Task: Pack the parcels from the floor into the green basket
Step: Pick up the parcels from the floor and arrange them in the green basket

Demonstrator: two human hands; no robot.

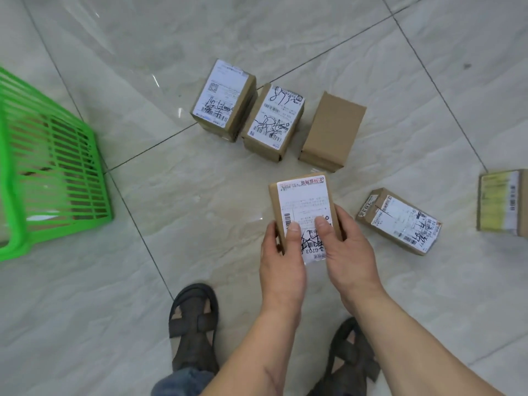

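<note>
I hold a small cardboard parcel (303, 201) with a white label above the floor, in front of me. My left hand (281, 258) grips its left side and my right hand (347, 252) grips its right side, both thumbs on the label. The green basket (57, 178) stands at the left edge, with brown parcels showing through its slats. Three parcels stand in a row further ahead: a labelled one (224, 98), a second labelled one (274, 121) and a plain brown one (333, 130). Another labelled parcel (400, 220) lies to the right.
A parcel with a yellowish label (503, 202) lies at the right edge. My two sandalled feet, the left (194, 327) and the right (353, 355), stand on the grey marbled floor tiles (171, 224) below my arms.
</note>
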